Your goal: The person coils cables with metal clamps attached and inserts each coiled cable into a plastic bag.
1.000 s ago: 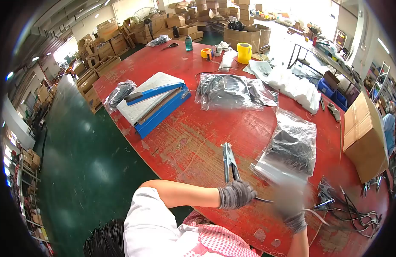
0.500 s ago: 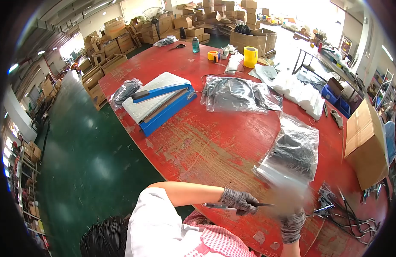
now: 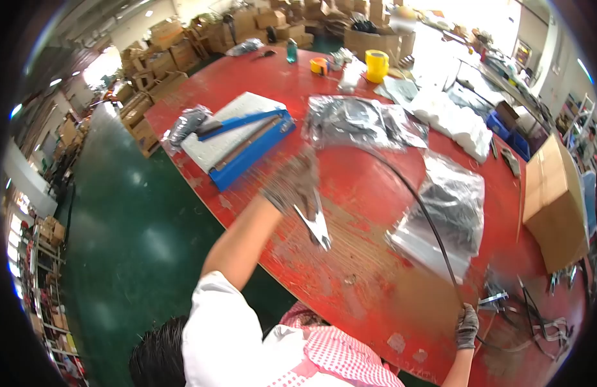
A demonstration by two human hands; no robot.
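Note:
My left hand [image 3: 290, 179], in a grey glove and blurred by motion, is closed on silver pliers [image 3: 319, 232] whose metal end points down toward the bare wood patch of the red table [image 3: 272, 251]. From beside this hand a black cable [image 3: 419, 205] arches to the right over the table. Its lower stretch passes into my right hand [image 3: 467, 327], also gloved, with fingers wrapped round it at the near right edge. Beneath the arch lies a clear plastic bag [image 3: 443, 213] with dark contents. Several dark cables with metal ends [image 3: 537, 322] lie to the right of my right hand.
A blue sealer [image 3: 253, 151] on a white board stands at the left. Behind are more clear bags [image 3: 350, 122], a yellow tape roll [image 3: 376, 66] and a green bottle [image 3: 291, 51]. A cardboard box [image 3: 555, 203] stands at the right edge.
My left hand has swung up and left with the pliers, away from my right hand. The black cable now stretches in an arch between the hands; my right hand has shifted slightly right.

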